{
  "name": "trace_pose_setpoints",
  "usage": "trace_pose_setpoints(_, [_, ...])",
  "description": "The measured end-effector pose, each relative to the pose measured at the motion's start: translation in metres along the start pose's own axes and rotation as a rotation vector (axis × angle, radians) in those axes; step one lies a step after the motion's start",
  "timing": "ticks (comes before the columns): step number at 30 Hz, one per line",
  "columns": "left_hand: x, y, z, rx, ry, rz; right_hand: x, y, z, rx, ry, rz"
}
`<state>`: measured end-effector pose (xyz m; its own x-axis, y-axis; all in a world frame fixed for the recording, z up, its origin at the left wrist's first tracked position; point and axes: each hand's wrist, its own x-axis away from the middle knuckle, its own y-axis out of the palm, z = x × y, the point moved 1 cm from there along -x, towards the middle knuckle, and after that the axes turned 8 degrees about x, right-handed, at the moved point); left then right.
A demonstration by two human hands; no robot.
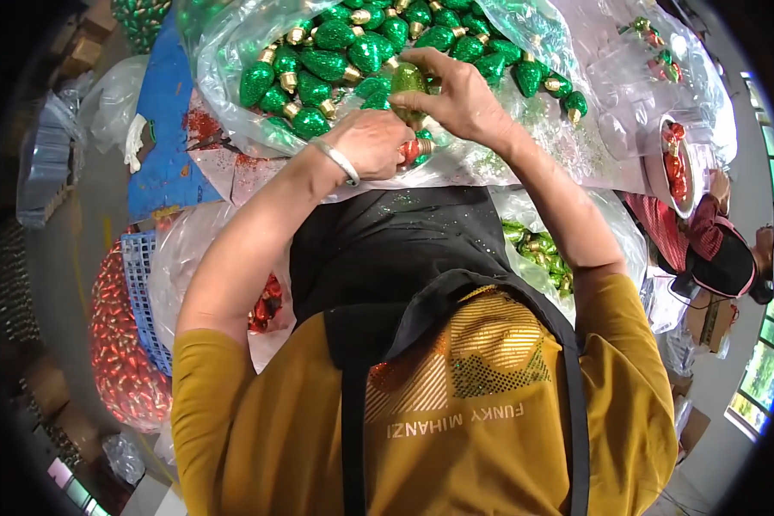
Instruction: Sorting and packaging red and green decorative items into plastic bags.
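Note:
My right hand pinches a lime-green glittery bulb-shaped ornament between thumb and fingers, over a heap of ornaments. Just below and to the left, my left hand, with a pale bangle at the wrist, is closed around a red bulb-shaped ornament. A gold screw cap and a bit of green show beside that red one; its rest is hidden by my fingers. Dark green glittery ornaments with gold caps fill the open clear plastic bag in front of me.
Loose glitter covers the table sheet. To the left are a blue board, a blue crate and a large bag of red ornaments. Lime-green ornaments lie by my right side. Another person sits far right near an oval basin.

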<state>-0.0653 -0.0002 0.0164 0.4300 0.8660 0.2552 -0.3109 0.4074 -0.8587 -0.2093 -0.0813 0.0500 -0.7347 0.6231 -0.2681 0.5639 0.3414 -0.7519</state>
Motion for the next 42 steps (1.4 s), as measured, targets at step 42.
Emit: trace_pose_setpoints(42, [0.006, -0.025, -0.004, 0.306, 0.151, 0.258, 0.001, 0.002, -0.003, 0.464, -0.18, -0.253])
